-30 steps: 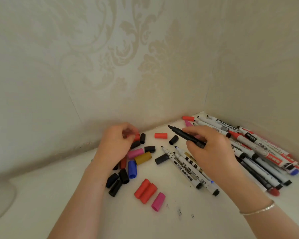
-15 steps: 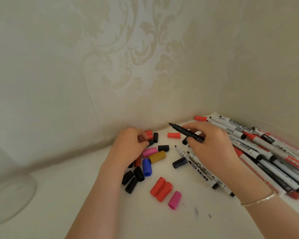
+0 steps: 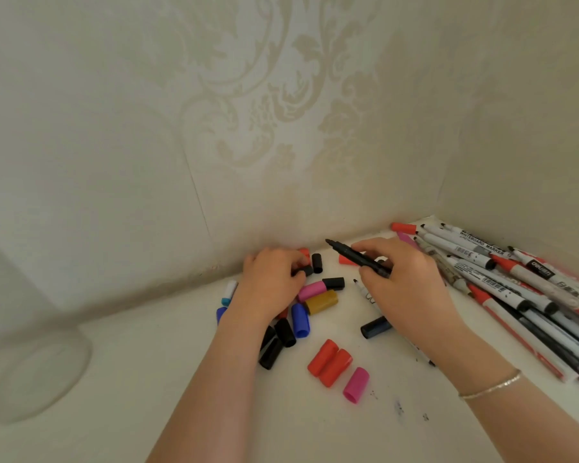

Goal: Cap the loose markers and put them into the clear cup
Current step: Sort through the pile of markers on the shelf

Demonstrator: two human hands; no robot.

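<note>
1. The right hand (image 3: 405, 282) is pinching an uncapped black marker (image 3: 358, 258) between thumb and fingers, its tip pointing up and to the left above the white tabletop (image 3: 147, 379).
2. The left hand (image 3: 269, 282) is lying over the scattered caps with its fingers curled, its fingertips closing on a small black cap (image 3: 303, 271) near the wall.
3. Another black cap (image 3: 317, 263) is standing just beside that one, and a red cap (image 3: 345, 259) is lying under the raised marker.
4. A pink cap (image 3: 312, 291), a mustard cap (image 3: 321, 302) and a blue cap (image 3: 300, 320) are lying close together just right of the left hand.
5. Two red caps (image 3: 330, 362) are lying side by side, touching, with a second pink cap (image 3: 356, 384) just beside them.
6. A pile of uncapped whiteboard markers (image 3: 502, 279) is filling the right corner.
7. The clear cup (image 3: 30, 362) is standing at the far left, well apart from both hands; it is blurred, so I cannot tell whether anything is inside it.
8. A thin bracelet (image 3: 490, 389) is circling the right wrist.
</note>
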